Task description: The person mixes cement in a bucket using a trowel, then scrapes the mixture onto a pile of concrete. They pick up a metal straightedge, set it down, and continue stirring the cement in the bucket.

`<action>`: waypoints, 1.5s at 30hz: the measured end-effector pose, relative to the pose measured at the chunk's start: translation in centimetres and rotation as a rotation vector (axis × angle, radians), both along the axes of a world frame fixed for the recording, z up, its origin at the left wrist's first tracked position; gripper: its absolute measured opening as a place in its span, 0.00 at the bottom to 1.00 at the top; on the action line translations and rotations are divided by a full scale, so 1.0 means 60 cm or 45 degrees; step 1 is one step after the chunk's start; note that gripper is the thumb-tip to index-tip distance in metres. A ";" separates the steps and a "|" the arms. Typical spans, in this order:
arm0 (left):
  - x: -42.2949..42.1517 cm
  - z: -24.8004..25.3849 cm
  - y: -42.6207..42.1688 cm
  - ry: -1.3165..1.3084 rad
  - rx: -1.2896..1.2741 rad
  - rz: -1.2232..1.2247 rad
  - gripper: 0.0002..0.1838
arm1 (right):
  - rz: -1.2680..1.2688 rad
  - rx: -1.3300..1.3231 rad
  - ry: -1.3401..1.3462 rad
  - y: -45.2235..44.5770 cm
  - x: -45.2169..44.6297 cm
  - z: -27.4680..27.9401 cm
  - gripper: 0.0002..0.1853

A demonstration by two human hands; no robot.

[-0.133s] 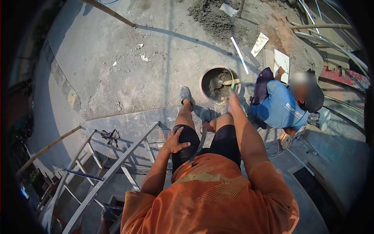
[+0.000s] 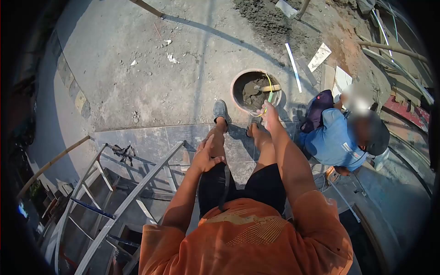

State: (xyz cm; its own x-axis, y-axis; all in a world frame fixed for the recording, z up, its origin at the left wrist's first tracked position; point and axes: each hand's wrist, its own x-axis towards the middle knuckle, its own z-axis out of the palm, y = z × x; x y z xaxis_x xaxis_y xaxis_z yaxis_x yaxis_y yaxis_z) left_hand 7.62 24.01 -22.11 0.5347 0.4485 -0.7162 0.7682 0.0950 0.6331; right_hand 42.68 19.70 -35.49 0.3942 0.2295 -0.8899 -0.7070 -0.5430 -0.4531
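Observation:
My left hand (image 2: 206, 158) rests over my left thigh near the knee, its fingers spread and nothing in it. Beside the rim of a round bucket (image 2: 234, 99), my right hand (image 2: 269, 112) is closed on the bucket's yellow handle (image 2: 271, 82), close to its green grip (image 2: 271, 96). Wet grey mortar (image 2: 253, 97) fills part of the bucket. A trowel with a wooden handle (image 2: 270, 88) lies in it, its blade partly hidden by mortar.
A co-worker in a blue shirt (image 2: 337, 142) crouches at the right by white tile pieces (image 2: 341, 79). A metal ladder (image 2: 133, 195) stands at the lower left. A mortar pile (image 2: 266, 20) and a bamboo pole (image 2: 146, 8) are at the top.
The bucket has shifted slightly left and up in view, with my right hand at its handle. My feet and legs have changed position, and the view has moved a little.

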 end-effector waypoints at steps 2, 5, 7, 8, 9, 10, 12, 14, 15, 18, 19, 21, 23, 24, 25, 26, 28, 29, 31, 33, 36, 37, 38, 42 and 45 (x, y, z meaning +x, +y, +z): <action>0.052 -0.106 0.052 0.090 0.079 0.078 0.59 | 0.020 0.116 0.006 0.075 -0.004 -0.126 0.13; 0.160 -0.272 0.105 0.195 -0.019 0.310 0.64 | 0.287 0.113 0.077 0.157 0.004 -0.242 0.14; 0.215 -0.381 0.109 0.310 0.041 0.340 0.67 | 0.267 0.190 0.139 0.175 -0.010 -0.286 0.14; 0.248 -0.434 0.117 0.364 0.087 0.372 0.68 | 0.363 0.216 0.136 0.182 -0.011 -0.317 0.14; 0.277 -0.472 0.136 0.374 0.078 0.412 0.68 | 0.467 0.246 0.141 0.203 -0.009 -0.343 0.14; 0.302 -0.494 0.151 0.432 0.080 0.427 0.69 | 0.538 0.321 0.164 0.243 0.004 -0.343 0.17; 0.334 -0.561 0.148 0.506 0.049 0.457 0.70 | 0.772 0.389 0.231 0.277 0.021 -0.359 0.17; 0.369 -0.636 0.146 0.422 0.197 0.753 0.72 | 0.983 0.488 0.272 0.304 0.066 -0.388 0.18; 0.381 -0.674 0.161 0.412 0.210 0.767 0.72 | 1.439 0.715 -0.020 0.326 0.097 -0.408 0.18; 0.388 -0.747 0.172 0.249 0.486 1.267 0.66 | 2.134 0.880 -1.212 0.404 0.127 -0.444 0.19; 0.387 -0.776 0.172 0.235 0.494 1.268 0.66 | 2.130 0.881 -1.230 0.410 0.142 -0.468 0.19; 0.388 -0.838 0.187 -0.020 0.599 1.663 0.61 | 2.451 0.569 -1.933 0.414 0.164 -0.505 0.16; 0.382 -0.880 0.212 0.103 0.784 1.779 0.44 | 2.528 0.471 -2.061 0.400 0.165 -0.540 0.15; 0.359 -0.887 0.225 0.107 0.516 1.773 0.35 | 2.576 0.433 -2.121 0.398 0.162 -0.550 0.14; 0.342 -0.885 0.233 0.114 0.249 1.752 0.27 | 2.623 0.394 -2.182 0.398 0.155 -0.554 0.14; 0.338 -0.892 0.233 0.100 0.264 1.764 0.27 | 2.788 0.203 -2.093 0.401 0.139 -0.551 0.14; 0.333 -0.908 0.248 -0.134 0.466 1.851 0.21 | 3.048 -0.104 -1.984 0.387 0.122 -0.551 0.15; 0.330 -0.892 0.253 -0.172 0.490 1.847 0.21 | 3.162 -0.224 -1.964 0.363 0.118 -0.560 0.17; 0.320 -0.864 0.257 0.060 0.522 1.465 0.24 | 3.051 -0.186 -1.834 0.323 0.121 -0.571 0.16; 0.315 -0.854 0.297 0.097 0.545 1.336 0.27 | 2.960 -0.305 -1.562 0.320 0.102 -0.520 0.18; 0.311 -0.860 0.356 0.064 0.327 0.986 0.33 | 2.846 -0.412 -1.234 0.321 0.057 -0.435 0.23; 0.320 -0.860 0.356 0.040 0.313 0.979 0.33 | 2.849 -0.405 -1.215 0.321 0.051 -0.407 0.24; 0.332 -0.857 0.359 -0.020 0.309 0.950 0.34 | 2.843 -0.442 -1.226 0.316 0.051 -0.377 0.24; 0.361 -0.855 0.371 -0.169 0.297 0.943 0.35 | 2.691 -0.454 -1.321 0.282 0.080 -0.265 0.22; 0.342 -0.864 0.393 -0.142 0.320 0.895 0.33 | 2.348 -0.365 -1.398 0.240 0.154 -0.264 0.21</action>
